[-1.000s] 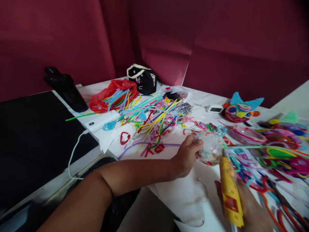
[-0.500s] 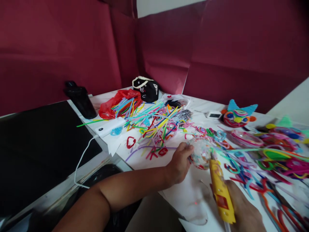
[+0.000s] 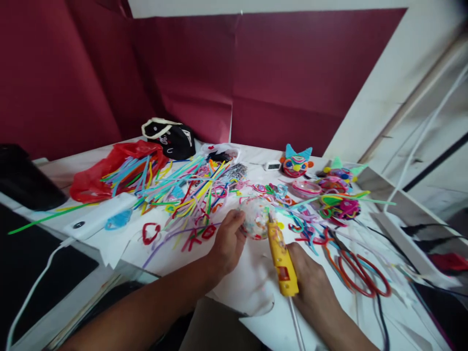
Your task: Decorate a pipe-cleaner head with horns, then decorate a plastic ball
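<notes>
My left hand [image 3: 229, 240] is closed round the left side of a clear ball [image 3: 255, 218] with coloured bits showing on it. In my right hand [image 3: 305, 268] is a yellow hot glue gun [image 3: 282, 263], its nozzle at the ball's right side. I cannot tell whether the tip touches it. A glue stick [image 3: 297, 324] juts from the gun's rear. Pale green pipe cleaners [image 3: 305, 203] lie just right of the ball. Bent red pipe cleaners [image 3: 151, 233] rest on the white paper to the left.
Loose pipe cleaners [image 3: 183, 190] spread from a red plastic bag [image 3: 97, 170]. Scissors [image 3: 360, 273] lie at right, near decorated balls, one with blue ears [image 3: 297, 161]. A white power bank [image 3: 98, 214], black bottle [image 3: 25, 180] and black bag [image 3: 175, 141] are at left.
My view has swung right, so the table's things appear further left and more of the right side shows. Both hands keep their holds, the glue gun's nozzle still at the ball.
</notes>
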Demonstrator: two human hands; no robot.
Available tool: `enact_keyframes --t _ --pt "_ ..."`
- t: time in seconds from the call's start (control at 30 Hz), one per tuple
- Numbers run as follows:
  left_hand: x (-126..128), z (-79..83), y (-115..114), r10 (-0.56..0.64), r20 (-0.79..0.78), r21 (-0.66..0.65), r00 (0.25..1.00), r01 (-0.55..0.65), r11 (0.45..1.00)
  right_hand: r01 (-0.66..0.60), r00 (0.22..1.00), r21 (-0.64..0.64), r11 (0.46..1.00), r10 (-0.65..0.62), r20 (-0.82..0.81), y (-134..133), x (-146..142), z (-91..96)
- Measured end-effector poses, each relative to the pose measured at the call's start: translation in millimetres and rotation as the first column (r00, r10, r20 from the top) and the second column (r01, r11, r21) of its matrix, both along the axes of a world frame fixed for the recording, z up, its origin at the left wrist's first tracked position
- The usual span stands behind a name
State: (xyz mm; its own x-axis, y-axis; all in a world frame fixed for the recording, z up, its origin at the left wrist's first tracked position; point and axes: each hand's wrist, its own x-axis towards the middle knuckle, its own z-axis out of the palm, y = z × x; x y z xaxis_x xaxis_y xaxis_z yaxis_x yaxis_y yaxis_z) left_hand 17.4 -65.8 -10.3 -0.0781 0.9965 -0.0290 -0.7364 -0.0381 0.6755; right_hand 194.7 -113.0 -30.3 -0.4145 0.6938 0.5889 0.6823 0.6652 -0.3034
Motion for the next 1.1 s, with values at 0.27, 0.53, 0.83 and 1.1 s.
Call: enact_keyframes --t 0.27,0.53,0.83,1.1 --pt "4.3 -2.4 0.3 -0.004 -0.025 -0.016 1.000 0.003 1.000 -0.029 1.000 -0.049 0.998 0.029 0.000 -5.2 3.0 -3.2" --pt "8.3 -12.0 -2.7 -0.027 -0.055 -0.060 0.998 0.024 0.998 -0.029 1.000 -0.066 0.997 0.030 0.005 -14.3 4.1 -11.6" --pt "10.7 -18.6 -5.7 -0.045 -0.009 -0.134 0.999 0.044 0.990 0.018 1.000 -0.184 0.983 -0.022 -0.019 -19.4 8.7 -15.7" --pt "10.4 -27.9 -4.2 -0.053 -0.013 -0.214 0.999 0.049 0.976 0.085 0.995 -0.367 0.926 -0.100 -0.024 -26.0 8.2 -26.2"
